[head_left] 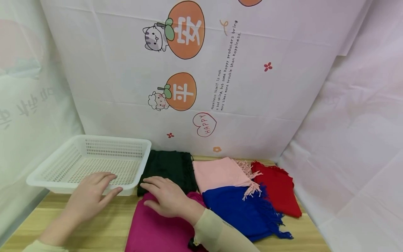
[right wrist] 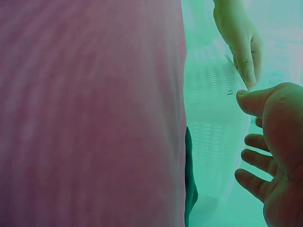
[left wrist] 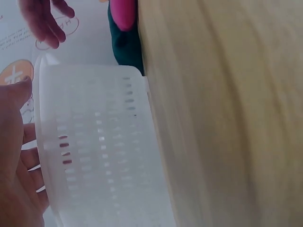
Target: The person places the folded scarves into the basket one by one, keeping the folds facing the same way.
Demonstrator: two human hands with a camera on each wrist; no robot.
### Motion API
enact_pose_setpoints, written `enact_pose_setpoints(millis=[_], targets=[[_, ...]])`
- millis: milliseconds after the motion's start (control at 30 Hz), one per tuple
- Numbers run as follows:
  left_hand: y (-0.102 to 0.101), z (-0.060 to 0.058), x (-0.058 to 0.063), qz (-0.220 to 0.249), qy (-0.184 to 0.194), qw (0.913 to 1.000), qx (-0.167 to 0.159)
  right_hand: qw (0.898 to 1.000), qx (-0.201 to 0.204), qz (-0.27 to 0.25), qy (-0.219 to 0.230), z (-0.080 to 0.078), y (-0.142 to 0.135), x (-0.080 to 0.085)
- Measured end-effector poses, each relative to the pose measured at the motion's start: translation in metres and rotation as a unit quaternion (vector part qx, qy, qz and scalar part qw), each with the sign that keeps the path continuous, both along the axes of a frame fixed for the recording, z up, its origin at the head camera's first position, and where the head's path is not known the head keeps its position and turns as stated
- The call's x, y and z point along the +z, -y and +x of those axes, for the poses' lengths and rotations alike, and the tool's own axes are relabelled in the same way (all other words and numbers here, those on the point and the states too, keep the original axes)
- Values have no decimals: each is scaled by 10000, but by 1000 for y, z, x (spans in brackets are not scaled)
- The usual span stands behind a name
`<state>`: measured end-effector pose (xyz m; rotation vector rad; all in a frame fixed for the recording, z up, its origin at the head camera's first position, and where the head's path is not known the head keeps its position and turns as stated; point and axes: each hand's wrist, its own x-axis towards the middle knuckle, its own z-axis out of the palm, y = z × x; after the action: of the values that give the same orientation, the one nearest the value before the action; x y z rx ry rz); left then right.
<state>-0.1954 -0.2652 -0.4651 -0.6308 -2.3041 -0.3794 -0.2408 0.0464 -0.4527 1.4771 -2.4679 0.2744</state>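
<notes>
My left hand (head_left: 91, 194) hovers at the near rim of a white perforated plastic basket (head_left: 113, 148), its fingers relaxed and holding nothing. In the left wrist view the basket's outer wall (left wrist: 94, 142) stands beside that hand (left wrist: 16, 165). Over a folded magenta scarf (head_left: 160, 227) is my right hand (head_left: 168, 197), fingers loosely spread and bare of any object. A folded dark green scarf (head_left: 170, 169) lies just beyond it, against the basket's right side. The right wrist view shows the right hand (right wrist: 281, 137) with thumb and fingers apart, the magenta scarf (right wrist: 90, 113) filling its left side.
To the right lie a folded pink scarf (head_left: 218, 173) with fringe, a blue fringed scarf (head_left: 239, 213) and a red scarf (head_left: 278, 189). All rest on a wood-grain table (head_left: 104, 217). White printed cloth (head_left: 126, 80) hangs behind and along both sides.
</notes>
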Motion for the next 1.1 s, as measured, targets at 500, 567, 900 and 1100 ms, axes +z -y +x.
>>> enact_pose_setpoints(millis=[500, 567, 900, 1100], targets=[[-30, -9, 11, -56, -55, 9998, -160, 9988, -367, -166, 266, 5, -23, 0], [-35, -11, 14, -51, -29, 9998, -180, 9985, -387, -229, 299, 5, -26, -1], [-60, -19, 15, -75, -26, 9989, -457, 9966, -574, -260, 538, 8, -38, 0], [-71, -22, 14, -93, 7, 9985, -540, 9958, -705, -248, 529, 6, -49, -1]])
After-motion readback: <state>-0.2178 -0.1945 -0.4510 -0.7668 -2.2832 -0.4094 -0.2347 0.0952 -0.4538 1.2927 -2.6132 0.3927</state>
